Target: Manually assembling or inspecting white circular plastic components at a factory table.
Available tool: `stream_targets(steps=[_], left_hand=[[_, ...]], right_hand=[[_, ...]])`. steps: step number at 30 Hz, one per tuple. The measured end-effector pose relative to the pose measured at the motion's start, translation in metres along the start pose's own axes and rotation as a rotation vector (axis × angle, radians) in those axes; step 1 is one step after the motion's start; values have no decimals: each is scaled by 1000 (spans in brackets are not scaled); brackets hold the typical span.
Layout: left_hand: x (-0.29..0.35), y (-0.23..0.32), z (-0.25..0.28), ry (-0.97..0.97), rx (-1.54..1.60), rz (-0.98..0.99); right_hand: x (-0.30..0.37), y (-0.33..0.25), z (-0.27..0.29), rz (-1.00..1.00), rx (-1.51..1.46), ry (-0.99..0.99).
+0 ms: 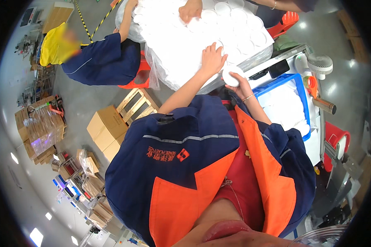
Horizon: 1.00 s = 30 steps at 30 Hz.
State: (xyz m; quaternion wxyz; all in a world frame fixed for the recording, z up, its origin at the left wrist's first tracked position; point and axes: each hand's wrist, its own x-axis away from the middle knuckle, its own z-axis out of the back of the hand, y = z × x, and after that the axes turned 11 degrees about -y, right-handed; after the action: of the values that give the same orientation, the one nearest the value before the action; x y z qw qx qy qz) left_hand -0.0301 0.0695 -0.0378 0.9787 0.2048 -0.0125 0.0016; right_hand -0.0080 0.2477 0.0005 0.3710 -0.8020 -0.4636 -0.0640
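Observation:
My right hand [240, 85] grips a round white plastic lid [231, 75] by its edge, just off the near side of the table. My left hand [212, 58] reaches over the table with its fingers apart, the tips touching or just above another white lid [219, 43]. Whether that lid is gripped is hard to see. Many similar white round lids [245, 46] lie across the bright white tabletop [173, 68], where glare hides most outlines.
Beside my right arm stands a blue crate [306, 108] of white pieces, near a small white fan [320, 64]. A co-worker in navy [103, 61] sits at left; other people's hands [190, 10] work at the far side. Cardboard boxes [107, 127] and a wooden pallet [137, 103] stand left.

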Motion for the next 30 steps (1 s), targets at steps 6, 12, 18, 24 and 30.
stream_targets(steps=[6,12,18,24,30], left_hand=[[1,9,12,-210,-35,130],[-3,2,7,-162,-139,59],[13,41,35,-151,231,-127],[13,37,31,-422,897,12],[8,32,29,-346,812,79]], right_hand=[[0,5,7,15,-27,39],[-1,4,9,1,-42,43],[-5,7,20,75,-65,122],[6,-4,19,117,-135,-4],[5,-5,34,100,-67,-19]])
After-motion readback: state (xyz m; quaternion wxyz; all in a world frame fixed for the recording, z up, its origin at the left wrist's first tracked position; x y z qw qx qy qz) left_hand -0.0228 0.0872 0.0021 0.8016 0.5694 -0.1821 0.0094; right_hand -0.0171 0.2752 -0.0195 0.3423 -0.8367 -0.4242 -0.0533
